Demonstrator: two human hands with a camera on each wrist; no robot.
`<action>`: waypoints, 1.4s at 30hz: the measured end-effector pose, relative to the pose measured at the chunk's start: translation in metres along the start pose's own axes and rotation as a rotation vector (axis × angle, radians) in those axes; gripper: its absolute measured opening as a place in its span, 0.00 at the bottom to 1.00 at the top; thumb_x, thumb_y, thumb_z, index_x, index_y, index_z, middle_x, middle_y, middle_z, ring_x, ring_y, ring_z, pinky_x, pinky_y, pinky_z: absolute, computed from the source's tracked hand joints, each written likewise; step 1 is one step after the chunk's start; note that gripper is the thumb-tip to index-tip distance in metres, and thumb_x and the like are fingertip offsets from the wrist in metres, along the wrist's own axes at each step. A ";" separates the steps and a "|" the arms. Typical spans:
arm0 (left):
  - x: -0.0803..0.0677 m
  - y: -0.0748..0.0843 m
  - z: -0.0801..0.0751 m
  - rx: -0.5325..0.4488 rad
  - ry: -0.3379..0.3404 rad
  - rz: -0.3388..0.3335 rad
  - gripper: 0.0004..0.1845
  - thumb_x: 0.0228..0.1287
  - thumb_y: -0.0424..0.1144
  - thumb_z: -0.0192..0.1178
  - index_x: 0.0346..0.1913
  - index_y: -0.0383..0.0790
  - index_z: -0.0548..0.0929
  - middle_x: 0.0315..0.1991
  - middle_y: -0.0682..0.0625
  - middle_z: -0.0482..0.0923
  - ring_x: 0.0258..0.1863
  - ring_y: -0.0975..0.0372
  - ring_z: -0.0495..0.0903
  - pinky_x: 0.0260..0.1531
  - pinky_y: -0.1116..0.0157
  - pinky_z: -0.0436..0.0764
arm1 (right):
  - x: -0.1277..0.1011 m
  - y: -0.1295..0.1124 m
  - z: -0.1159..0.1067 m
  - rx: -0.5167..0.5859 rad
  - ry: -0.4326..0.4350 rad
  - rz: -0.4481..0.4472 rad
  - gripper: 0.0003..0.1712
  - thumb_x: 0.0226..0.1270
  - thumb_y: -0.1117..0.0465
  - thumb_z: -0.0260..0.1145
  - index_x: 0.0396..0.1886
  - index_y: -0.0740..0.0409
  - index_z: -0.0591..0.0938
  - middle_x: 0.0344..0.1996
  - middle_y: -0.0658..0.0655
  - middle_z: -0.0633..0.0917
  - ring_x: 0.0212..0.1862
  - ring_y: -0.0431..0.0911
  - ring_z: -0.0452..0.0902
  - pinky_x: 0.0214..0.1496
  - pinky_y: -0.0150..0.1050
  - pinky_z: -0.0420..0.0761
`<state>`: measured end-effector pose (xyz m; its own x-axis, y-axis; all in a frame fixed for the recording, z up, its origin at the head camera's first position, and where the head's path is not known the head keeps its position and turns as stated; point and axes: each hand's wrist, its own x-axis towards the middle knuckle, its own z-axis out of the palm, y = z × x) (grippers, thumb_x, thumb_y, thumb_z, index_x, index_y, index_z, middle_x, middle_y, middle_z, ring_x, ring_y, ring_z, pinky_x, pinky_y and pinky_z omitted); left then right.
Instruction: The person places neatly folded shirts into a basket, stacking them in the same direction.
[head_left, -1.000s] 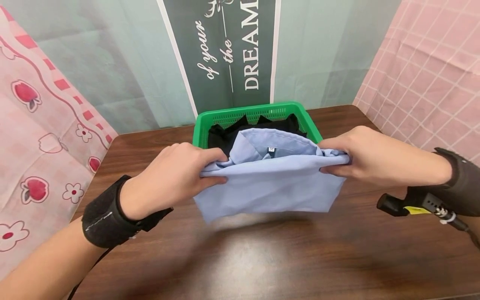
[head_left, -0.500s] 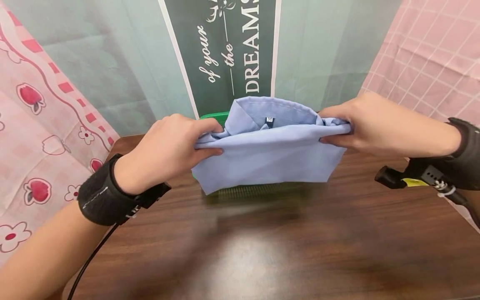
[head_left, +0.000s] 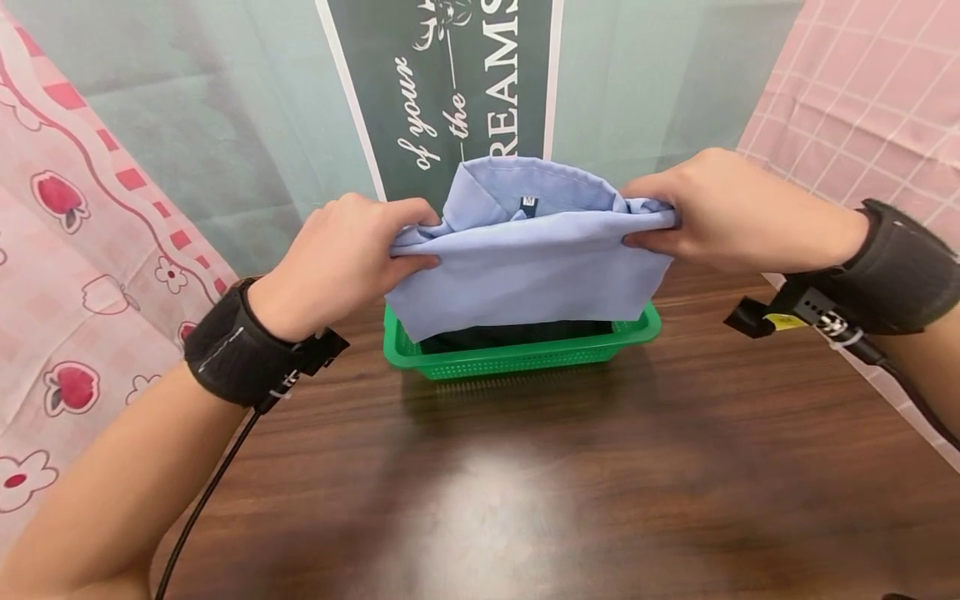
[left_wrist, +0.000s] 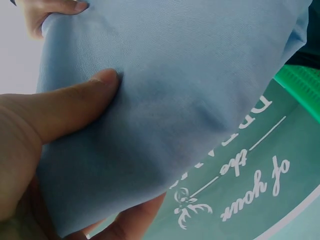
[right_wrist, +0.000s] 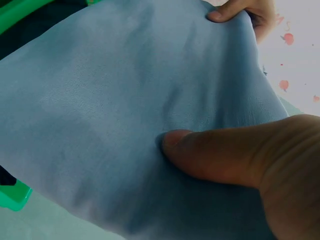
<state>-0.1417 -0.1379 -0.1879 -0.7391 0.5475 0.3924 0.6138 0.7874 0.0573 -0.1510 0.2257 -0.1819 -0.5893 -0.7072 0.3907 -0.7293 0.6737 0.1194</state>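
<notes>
My left hand [head_left: 341,254] grips one end of the folded blue shirt [head_left: 525,258], thumb underneath and fingers curled over the top edge; my right hand [head_left: 712,208] pinches the other end the same way. In the left wrist view my thumb [left_wrist: 65,107] presses flat into the cloth, and in the right wrist view my other thumb [right_wrist: 215,152] does likewise. Between my hands the shirt hangs in the air, collar up, a small tag showing inside the collar, its lower edge dangling just over the green basket [head_left: 525,354]. The basket stands on the brown wooden desk [head_left: 525,500], towards its far side, with dark clothing [head_left: 517,335] lying inside it under the shirt.

Black straps wrap both my wrists, each with a cable trailing off. Behind the desk hangs a pale green backdrop [head_left: 247,125] with a dark green banner [head_left: 450,75] lettered in white. A pink cloth printed with fruit and flowers [head_left: 67,250] hangs on my left, and a pink checked cloth [head_left: 870,92] on my right.
</notes>
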 end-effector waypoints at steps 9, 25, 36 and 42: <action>0.006 -0.014 0.014 -0.009 -0.061 -0.035 0.12 0.67 0.43 0.74 0.51 0.50 0.87 0.34 0.49 0.90 0.35 0.52 0.85 0.32 0.48 0.82 | 0.014 0.008 0.016 0.053 -0.099 0.050 0.19 0.60 0.64 0.80 0.27 0.47 0.76 0.20 0.44 0.71 0.25 0.38 0.67 0.29 0.33 0.67; 0.023 -0.035 0.053 -0.056 -0.246 -0.059 0.14 0.65 0.42 0.76 0.51 0.47 0.89 0.44 0.50 0.91 0.41 0.55 0.87 0.38 0.51 0.86 | 0.022 0.024 0.054 0.173 -0.270 0.113 0.15 0.61 0.63 0.81 0.30 0.49 0.79 0.22 0.45 0.74 0.29 0.41 0.70 0.34 0.35 0.71; 0.026 -0.042 0.069 -0.100 -0.308 -0.045 0.12 0.64 0.41 0.76 0.48 0.47 0.89 0.42 0.51 0.90 0.38 0.58 0.86 0.38 0.54 0.85 | 0.022 0.031 0.076 0.242 -0.328 0.102 0.14 0.61 0.62 0.81 0.31 0.49 0.81 0.22 0.45 0.74 0.28 0.39 0.71 0.34 0.35 0.72; 0.029 -0.047 0.076 -0.099 -0.364 -0.043 0.13 0.65 0.40 0.75 0.51 0.46 0.89 0.43 0.50 0.89 0.40 0.57 0.85 0.39 0.54 0.85 | 0.026 0.036 0.085 0.275 -0.354 0.091 0.12 0.60 0.62 0.81 0.34 0.51 0.83 0.24 0.45 0.79 0.30 0.39 0.72 0.35 0.36 0.73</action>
<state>-0.2131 -0.1371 -0.2491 -0.8042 0.5932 0.0365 0.5905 0.7907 0.1617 -0.2220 0.2133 -0.2446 -0.7029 -0.7098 0.0471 -0.7061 0.6882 -0.1664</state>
